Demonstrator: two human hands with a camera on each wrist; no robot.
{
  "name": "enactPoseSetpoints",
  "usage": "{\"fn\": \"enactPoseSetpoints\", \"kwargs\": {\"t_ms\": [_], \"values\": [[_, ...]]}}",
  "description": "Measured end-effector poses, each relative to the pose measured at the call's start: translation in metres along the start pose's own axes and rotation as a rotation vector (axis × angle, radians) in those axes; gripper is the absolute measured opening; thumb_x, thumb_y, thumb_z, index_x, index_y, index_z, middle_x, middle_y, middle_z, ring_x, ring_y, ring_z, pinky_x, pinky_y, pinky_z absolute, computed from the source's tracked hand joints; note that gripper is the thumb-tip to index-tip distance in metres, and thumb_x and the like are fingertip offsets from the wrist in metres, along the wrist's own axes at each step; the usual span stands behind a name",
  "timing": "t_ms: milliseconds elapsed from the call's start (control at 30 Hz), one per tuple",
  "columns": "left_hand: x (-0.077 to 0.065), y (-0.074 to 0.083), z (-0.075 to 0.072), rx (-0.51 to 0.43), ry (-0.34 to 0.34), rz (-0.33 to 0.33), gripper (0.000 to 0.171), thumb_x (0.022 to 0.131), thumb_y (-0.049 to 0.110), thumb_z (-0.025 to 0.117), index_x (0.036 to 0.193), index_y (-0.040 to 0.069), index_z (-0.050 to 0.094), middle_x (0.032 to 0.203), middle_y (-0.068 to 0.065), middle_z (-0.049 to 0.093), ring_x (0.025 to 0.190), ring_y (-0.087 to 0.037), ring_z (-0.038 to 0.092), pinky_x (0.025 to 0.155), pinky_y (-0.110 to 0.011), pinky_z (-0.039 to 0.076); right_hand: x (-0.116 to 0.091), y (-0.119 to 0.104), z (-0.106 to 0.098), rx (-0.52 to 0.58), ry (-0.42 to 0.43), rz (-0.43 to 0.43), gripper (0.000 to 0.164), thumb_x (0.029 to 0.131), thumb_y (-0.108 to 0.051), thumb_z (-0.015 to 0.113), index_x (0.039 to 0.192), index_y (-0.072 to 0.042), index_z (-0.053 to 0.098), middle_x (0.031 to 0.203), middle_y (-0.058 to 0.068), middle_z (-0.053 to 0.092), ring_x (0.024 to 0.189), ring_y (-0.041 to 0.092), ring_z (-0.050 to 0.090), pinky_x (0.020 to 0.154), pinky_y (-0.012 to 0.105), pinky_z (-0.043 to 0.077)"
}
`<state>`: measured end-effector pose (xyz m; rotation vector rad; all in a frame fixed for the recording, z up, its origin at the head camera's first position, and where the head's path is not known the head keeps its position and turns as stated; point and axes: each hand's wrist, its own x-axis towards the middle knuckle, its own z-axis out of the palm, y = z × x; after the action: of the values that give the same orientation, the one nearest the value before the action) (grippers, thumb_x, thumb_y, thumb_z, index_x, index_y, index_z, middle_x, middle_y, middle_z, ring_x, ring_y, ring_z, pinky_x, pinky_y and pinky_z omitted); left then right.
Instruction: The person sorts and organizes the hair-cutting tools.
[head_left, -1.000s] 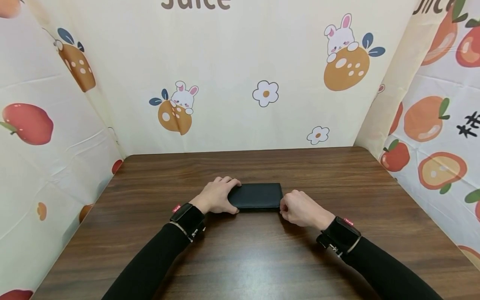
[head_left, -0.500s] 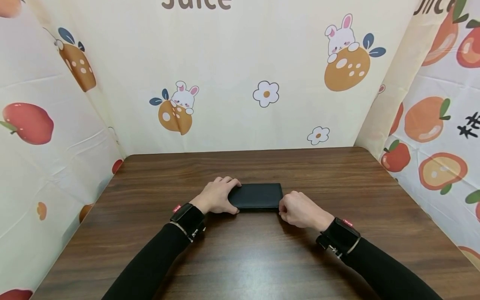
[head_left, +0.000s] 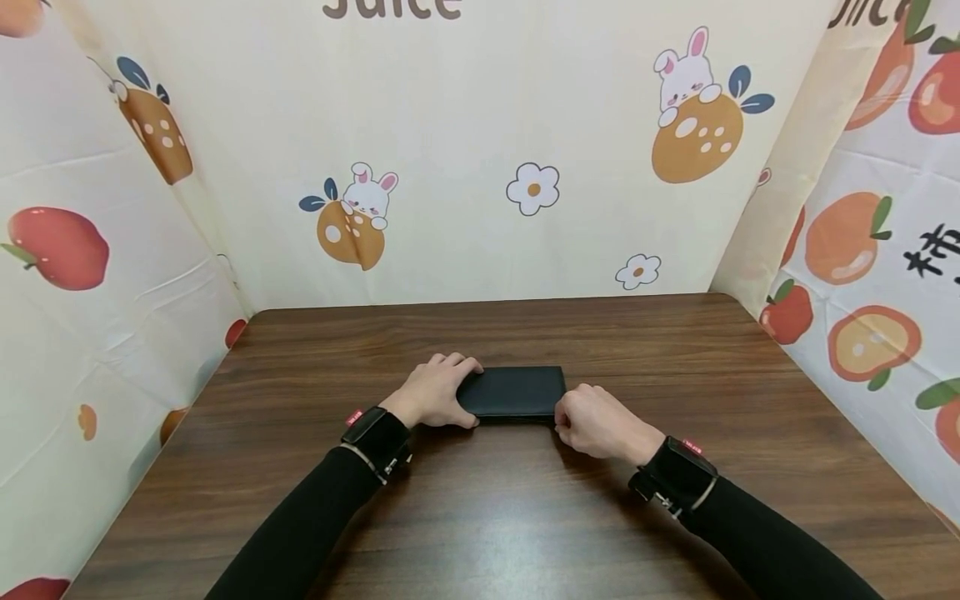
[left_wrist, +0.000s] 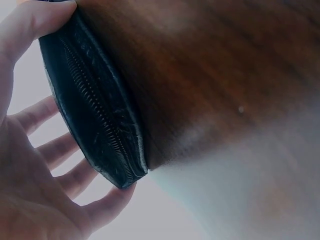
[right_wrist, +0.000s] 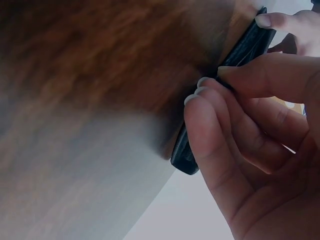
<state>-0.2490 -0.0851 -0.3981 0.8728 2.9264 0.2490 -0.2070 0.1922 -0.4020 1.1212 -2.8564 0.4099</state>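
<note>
A black zip wallet (head_left: 513, 392) lies flat near the middle of the wooden table. My left hand (head_left: 437, 392) holds its left end, thumb on the near edge and fingers round the far edge. In the left wrist view, the closed-looking zipper teeth (left_wrist: 95, 102) run along the wallet's end between thumb and fingers. My right hand (head_left: 600, 423) is at the near right corner, its fingers curled. In the right wrist view, thumb and fingertips pinch at the wallet's zipped edge (right_wrist: 185, 155); the zipper pull itself is hidden by them.
The brown wood-grain table (head_left: 480, 517) extends around the wallet. A cream cloth backdrop (head_left: 450, 125) with printed rabbits and flowers rises behind it, and fruit-printed cloths (head_left: 885, 292) hang at both sides. Both wrists wear black straps (head_left: 375, 437).
My right hand has shifted slightly left and toward me along the wallet's near right corner. The left hand and the wallet stay in place.
</note>
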Motion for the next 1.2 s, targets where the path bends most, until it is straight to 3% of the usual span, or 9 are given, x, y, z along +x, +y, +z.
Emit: {"fn": "enactPoseSetpoints", "kwargs": {"t_ms": [1200], "values": [[0.0057,0.0008,-0.0014,0.014,-0.016,-0.021,0.074,0.066,0.056,0.07,0.129,0.028,0.042,0.128,0.002,0.043,0.109,-0.021,0.039,0.086,-0.041,0.037,0.0045,-0.0059,-0.0006,0.045,0.003,-0.058,0.018,0.078,-0.006,0.061,0.068,-0.02,0.061,0.06,-0.014,0.048,0.047,0.002,0.037,0.049,0.023,0.038]]}}
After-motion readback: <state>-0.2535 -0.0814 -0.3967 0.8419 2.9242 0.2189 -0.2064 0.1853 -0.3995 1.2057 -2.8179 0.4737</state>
